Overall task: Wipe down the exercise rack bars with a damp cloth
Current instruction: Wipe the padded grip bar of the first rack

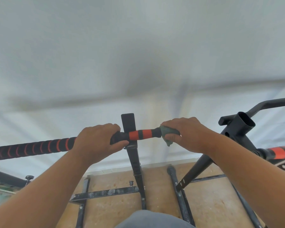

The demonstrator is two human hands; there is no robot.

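1. Behind everything, a white wall [138,46] fills the upper view, blurred; below it is a tan floor [155,203].
2. Your exercise rack [135,162] stands in front of you: a black upright post with a flat top at centre, scuffed base bars on the floor.
3. A second black upright tube [242,127] with an open top stands to the right, tilted; a bent bar runs off right from it, and another orange-and-black grip [280,152] shows at the right edge.
4. Horizontal padded bar [31,149] crosses the centre post, black foam with orange bands, running from the left edge to your right hand.
5. Your left hand [97,139] is curled round the bar just left of the post, thumb underneath, gripping it.
6. Your right hand [186,132] is curled over the bar's right end, holding the cloth against it.
7. Damp cloth [167,134], grey-green, is bunched under your right hand and wrapped on the bar end; a corner hangs below the fingers.
8. Bare orange-banded grip section sits between your two hands, just right of the post.
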